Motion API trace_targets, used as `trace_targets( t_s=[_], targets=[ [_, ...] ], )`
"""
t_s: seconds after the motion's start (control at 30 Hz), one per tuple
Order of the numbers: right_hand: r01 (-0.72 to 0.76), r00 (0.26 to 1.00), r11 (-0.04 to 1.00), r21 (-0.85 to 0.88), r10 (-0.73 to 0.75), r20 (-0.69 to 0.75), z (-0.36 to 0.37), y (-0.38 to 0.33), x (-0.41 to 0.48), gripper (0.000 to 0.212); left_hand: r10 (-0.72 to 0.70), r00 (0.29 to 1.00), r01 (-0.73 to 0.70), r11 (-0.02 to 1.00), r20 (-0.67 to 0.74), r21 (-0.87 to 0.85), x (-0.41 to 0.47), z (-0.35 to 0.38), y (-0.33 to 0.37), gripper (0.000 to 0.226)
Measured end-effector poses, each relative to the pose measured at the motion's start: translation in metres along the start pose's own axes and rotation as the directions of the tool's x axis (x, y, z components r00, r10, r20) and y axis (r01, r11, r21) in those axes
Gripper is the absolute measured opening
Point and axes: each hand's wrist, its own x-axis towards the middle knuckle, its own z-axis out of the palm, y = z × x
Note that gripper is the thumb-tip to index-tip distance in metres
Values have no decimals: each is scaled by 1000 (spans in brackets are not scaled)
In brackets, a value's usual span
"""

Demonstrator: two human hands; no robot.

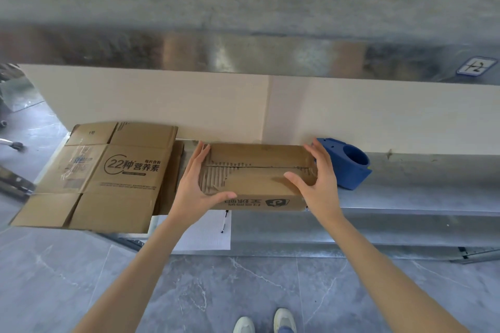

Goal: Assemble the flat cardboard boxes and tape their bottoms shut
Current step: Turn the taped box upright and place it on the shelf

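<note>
A small brown cardboard box [257, 178] stands folded up on the metal shelf [419, 197], its closed flaps facing up with a seam along the middle and torn corrugated patches at the left. My left hand [197, 183] grips its left end, thumb along the front edge. My right hand [316, 178] holds its right end, thumb pressing on the top flap. A stack of flat cardboard boxes [108, 175] with printed text lies to the left. A blue tape dispenser [346, 162] sits just behind my right hand.
A sheet of paper [208, 235] with a pen [224, 221] lies on the shelf's front edge under the box. A beige wall panel [351, 113] rises behind the shelf, a metal ledge above it. Grey tiled floor and my shoes [265, 322] are below.
</note>
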Motion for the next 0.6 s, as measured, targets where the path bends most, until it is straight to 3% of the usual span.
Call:
trace_targets(
  t_s=[0.17, 0.27, 0.6],
  targets=[
    [4, 1000, 998, 69, -3, -23, -10, 10, -24, 67, -79, 997, 79, 992, -1, -98, -23, -2, -18, 112],
    [-62, 998, 988, 140, 57, 39, -15, 20, -36, 68, -123, 992, 119, 986, -28, -119, -33, 2, -25, 96],
    [-206, 968, 976, 68, 193, 157, -15, 43, -53, 97, -262, 957, 253, 964, -126, -79, -45, 14, -33, 63]
  ],
)
